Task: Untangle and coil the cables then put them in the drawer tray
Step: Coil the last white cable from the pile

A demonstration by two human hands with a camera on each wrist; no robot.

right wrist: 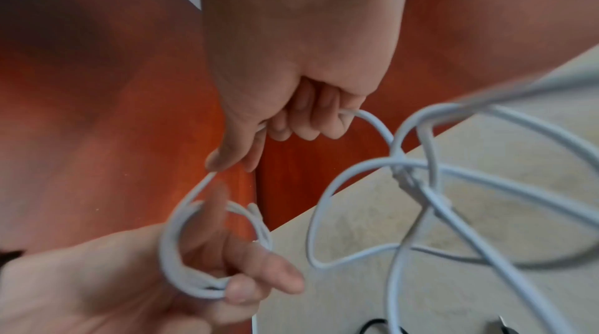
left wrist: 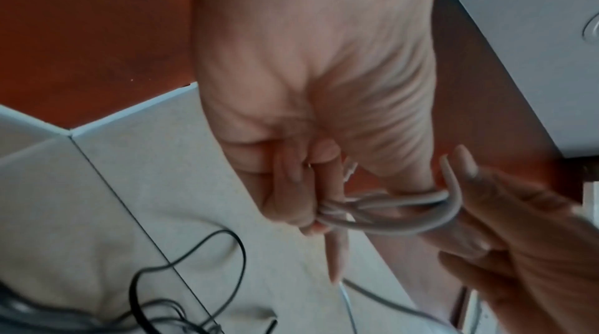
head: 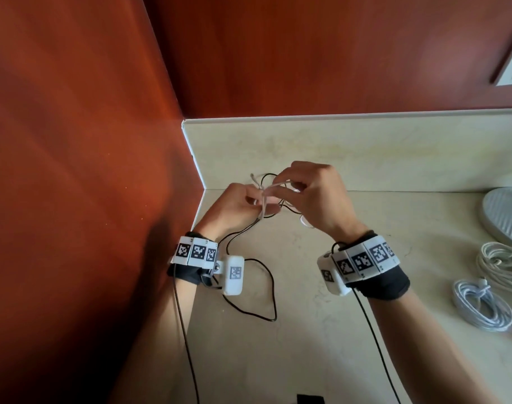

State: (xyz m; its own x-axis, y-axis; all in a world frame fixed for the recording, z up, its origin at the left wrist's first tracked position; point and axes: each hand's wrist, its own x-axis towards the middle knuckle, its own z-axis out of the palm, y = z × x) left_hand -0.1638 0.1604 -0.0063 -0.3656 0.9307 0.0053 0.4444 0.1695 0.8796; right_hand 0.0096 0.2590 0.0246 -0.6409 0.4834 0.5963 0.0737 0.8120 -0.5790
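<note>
I hold a white cable [head: 265, 196] up above the far left corner of the desk [head: 307, 345], between both hands. My left hand [head: 237, 207] keeps a small coil of it: in the right wrist view the loops [right wrist: 181, 257] ring my left fingers [right wrist: 259, 262], and my thumb presses them against those fingers, so that grip is closed round the coil. My right hand [head: 316, 196] is just beside it, fingers curled, thumb and forefinger [right wrist: 227, 155] pinching the strand that leads into the coil, while another stretch of the same cable passes through my curled fingers and comes out on the other side. From there the slack hangs in wide, crossed loops [right wrist: 415, 175] down toward the desk, knotted over one another where they cross. A thin black cable [head: 266, 287] lies loose on the desk under my wrists, and part of it rises behind my hands. Well apart on the right side of the desk lie two bundles of white cable [head: 482, 307], one coiled nearer me, the other [head: 499, 263] beyond it, close to a pale round ridged object [head: 502, 211] at the edge of the view. Red-brown panels [head: 74, 170] wall the corner.
</note>
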